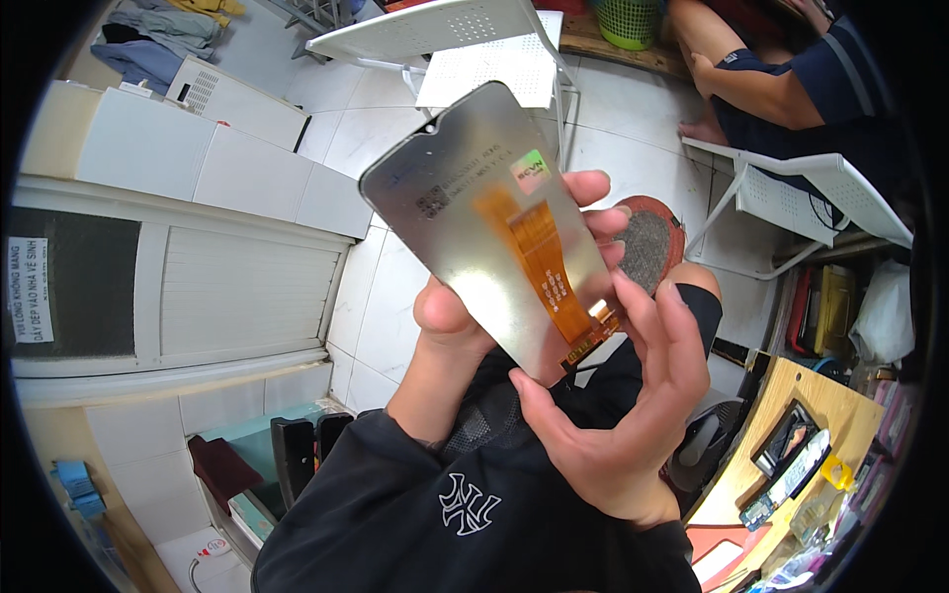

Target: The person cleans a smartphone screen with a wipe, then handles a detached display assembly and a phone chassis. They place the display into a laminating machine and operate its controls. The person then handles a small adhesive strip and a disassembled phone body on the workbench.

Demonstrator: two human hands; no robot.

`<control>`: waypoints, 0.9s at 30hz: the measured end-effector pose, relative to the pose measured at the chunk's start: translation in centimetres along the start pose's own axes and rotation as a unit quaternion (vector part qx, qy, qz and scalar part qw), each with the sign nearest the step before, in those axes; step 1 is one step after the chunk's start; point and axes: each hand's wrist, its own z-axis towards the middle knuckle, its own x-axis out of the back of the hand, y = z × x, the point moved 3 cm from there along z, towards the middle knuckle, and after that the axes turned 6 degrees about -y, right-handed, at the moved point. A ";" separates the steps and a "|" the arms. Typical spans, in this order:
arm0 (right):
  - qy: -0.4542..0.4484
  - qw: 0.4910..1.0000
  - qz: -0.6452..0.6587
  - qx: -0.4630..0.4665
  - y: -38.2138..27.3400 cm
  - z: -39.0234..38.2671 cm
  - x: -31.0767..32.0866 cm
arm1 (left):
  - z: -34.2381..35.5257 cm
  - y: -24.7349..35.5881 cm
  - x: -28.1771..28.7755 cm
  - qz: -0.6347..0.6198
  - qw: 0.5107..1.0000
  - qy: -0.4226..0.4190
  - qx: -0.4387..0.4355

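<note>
Phone screen (479, 252) spans left hand (450, 336), apparently half-closed; right hand (630, 430) pinches it.

There is room between the phone screen (474, 267) and the door (247, 287). A white chair (484, 61) blocks the way ahead.

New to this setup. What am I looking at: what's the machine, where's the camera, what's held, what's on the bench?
No machine: just a person's bare hands. The single picture comes from a wide fisheye camera on their head, looking down, so straight edges bend near the rim. The left hand holds a shiny phone-screen panel, its back and orange ribbon cable facing the camera. The right hand has thumb and fingers at its lower end; whether it grips too is hard to tell. On the wooden work surface at right lie a dark phone-like frame and a small yellow piece, among other parts.
</note>
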 end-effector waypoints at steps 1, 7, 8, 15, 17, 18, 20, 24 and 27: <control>-0.006 1.000 -0.001 -0.004 0.0 0.0 0.0 | -0.1 0.1 0.1 0.017 0.999 0.033 0.023; -0.014 1.000 -0.017 -0.007 0.0 0.1 0.0 | -0.5 0.9 -0.7 0.080 0.979 0.164 0.088; -0.019 1.000 -0.018 -0.013 0.1 0.1 -0.1 | -0.4 0.9 -0.8 0.088 0.976 0.174 0.093; 0.034 0.999 0.018 0.004 1.0 0.2 -0.6 | 0.0 0.6 -0.4 0.036 0.982 0.174 0.062; 0.010 1.000 0.023 0.005 1.3 0.0 -0.5 | 0.3 0.5 0.0 -0.023 0.990 0.137 0.030; 0.003 0.999 0.036 0.008 1.4 -0.1 -0.4 | 0.4 0.5 0.0 -0.057 0.991 0.123 0.017; -0.003 0.999 0.041 0.013 1.6 -0.1 -0.3 | 0.7 0.5 0.0 -0.110 0.989 0.099 0.003; 0.044 0.995 0.092 0.020 1.7 0.0 -0.6 | 1.1 0.4 -0.4 -0.193 0.974 0.115 -0.006; 0.056 0.995 0.075 0.021 1.6 0.1 -0.6 | 1.3 0.2 -0.7 -0.238 0.963 0.124 -0.008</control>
